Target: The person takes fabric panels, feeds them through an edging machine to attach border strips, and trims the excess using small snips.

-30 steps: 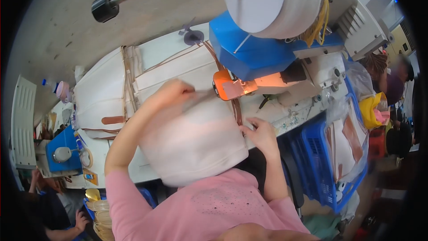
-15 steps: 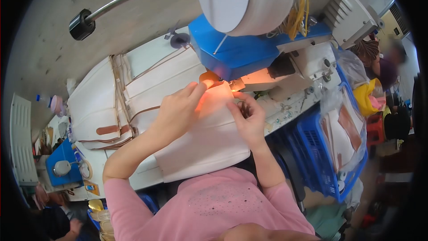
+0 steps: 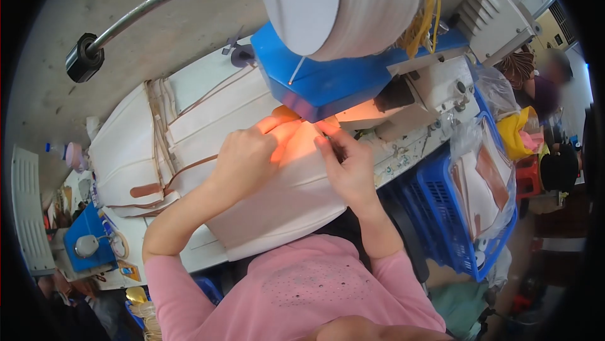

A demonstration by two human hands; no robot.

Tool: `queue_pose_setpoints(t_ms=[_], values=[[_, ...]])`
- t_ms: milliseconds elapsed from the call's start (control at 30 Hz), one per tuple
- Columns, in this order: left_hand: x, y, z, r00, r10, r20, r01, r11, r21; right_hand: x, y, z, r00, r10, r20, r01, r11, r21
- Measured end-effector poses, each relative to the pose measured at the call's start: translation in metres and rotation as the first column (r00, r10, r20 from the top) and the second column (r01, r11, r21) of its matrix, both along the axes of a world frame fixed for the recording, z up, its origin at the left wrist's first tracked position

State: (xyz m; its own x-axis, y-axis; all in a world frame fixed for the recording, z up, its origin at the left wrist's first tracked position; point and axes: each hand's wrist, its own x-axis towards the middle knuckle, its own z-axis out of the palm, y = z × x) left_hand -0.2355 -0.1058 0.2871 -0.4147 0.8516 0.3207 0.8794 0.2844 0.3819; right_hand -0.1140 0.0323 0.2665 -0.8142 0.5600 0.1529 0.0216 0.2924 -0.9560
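Note:
A large off-white leather-like panel (image 3: 277, 205) lies over the bench's front edge, its far end lit orange beneath the blue head of a sewing machine (image 3: 328, 86). My left hand (image 3: 246, 155) grips the panel's far edge on the left, fingers bent and fingertips in the lamp's glow. On the other side, my right hand (image 3: 350, 167) pinches the panel's edge between thumb and fingers, close to the needle area. The machine head hides the stitching point.
Stacked white pieces with brown edging (image 3: 126, 152) lie on the left of the bench. A big spool of white tape (image 3: 372, 13) hangs above the machine. Blue crates (image 3: 441, 208) holding more pieces stand at right. Another person (image 3: 548, 92) is at far right.
The view has shifted slightly, so the spool looks larger. Both hands are still on the panel; its far end, raised and squared before, now sits lower and further under the machine head.

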Motion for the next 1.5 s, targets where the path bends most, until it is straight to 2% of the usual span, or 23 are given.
queue_pose_setpoints(t_ms=[133, 233, 333, 533, 633, 733, 833, 933, 1033, 1133, 1233, 1333, 1433, 1500], values=[[-0.001, 0.002, 0.004, 0.998, 0.048, 0.045, -0.047, 0.999, -0.009, -0.002, 0.0, 0.007, 0.998, -0.014, 0.055, 0.006, 0.99, 0.144], [-0.006, 0.004, 0.002, 1.0, 0.017, -0.003, -0.017, 1.0, 0.013, -0.004, 0.002, 0.004, 0.998, -0.03, 0.049, 0.022, 0.988, 0.154], [-0.011, 0.006, 0.007, 0.998, -0.059, -0.012, 0.059, 0.998, -0.006, -0.005, 0.001, 0.006, 0.997, -0.051, 0.065, 0.045, 0.994, 0.097], [-0.013, 0.006, 0.01, 0.999, -0.048, -0.006, 0.048, 0.996, -0.076, -0.007, 0.0, -0.002, 0.998, -0.062, -0.034, 0.065, 0.993, 0.097], [-0.013, 0.007, 0.01, 0.999, -0.03, -0.012, 0.029, 0.997, -0.078, -0.005, 0.002, -0.001, 0.999, -0.035, 0.001, 0.035, 0.998, 0.052], [-0.018, 0.007, 0.006, 0.998, -0.026, -0.058, 0.023, 0.999, -0.045, -0.004, 0.002, 0.002, 0.999, -0.04, 0.03, 0.039, 0.999, 0.028], [-0.022, 0.012, 0.004, 0.999, 0.039, 0.013, -0.039, 0.999, 0.024, -0.005, 0.002, -0.003, 0.999, -0.05, -0.001, 0.05, 0.999, -0.004], [-0.03, 0.014, 0.004, 0.999, 0.043, -0.016, -0.042, 0.998, 0.049, -0.005, 0.002, -0.002, 0.999, -0.047, 0.008, 0.047, 0.999, -0.018], [-0.032, 0.02, 0.004, 0.989, 0.145, 0.03, -0.145, 0.989, 0.025, -0.007, 0.004, -0.001, 0.997, -0.059, 0.047, 0.06, 0.998, -0.02], [-0.043, 0.023, -0.003, 0.989, 0.147, -0.011, -0.146, 0.986, 0.076, -0.013, 0.001, 0.004, 0.99, -0.121, 0.071, 0.121, 0.993, -0.001], [-0.052, 0.027, -0.005, 0.99, 0.115, 0.086, -0.127, 0.981, 0.145, -0.019, -0.002, 0.015, 0.969, -0.197, 0.151, 0.183, 0.978, 0.104], [-0.05, 0.029, -0.002, 0.982, 0.185, -0.037, -0.179, 0.976, 0.127, -0.022, -0.006, 0.019, 0.954, -0.243, 0.178, 0.213, 0.961, 0.175], [-0.039, 0.026, 0.012, 0.935, 0.143, -0.325, -0.099, 0.984, 0.149, -0.024, -0.007, 0.017, 0.957, -0.263, 0.125, 0.237, 0.952, 0.192], [-0.018, 0.016, 0.01, 0.981, 0.014, -0.194, 0.013, 0.991, 0.137, -0.023, -0.007, 0.017, 0.954, -0.263, 0.147, 0.232, 0.952, 0.197]])
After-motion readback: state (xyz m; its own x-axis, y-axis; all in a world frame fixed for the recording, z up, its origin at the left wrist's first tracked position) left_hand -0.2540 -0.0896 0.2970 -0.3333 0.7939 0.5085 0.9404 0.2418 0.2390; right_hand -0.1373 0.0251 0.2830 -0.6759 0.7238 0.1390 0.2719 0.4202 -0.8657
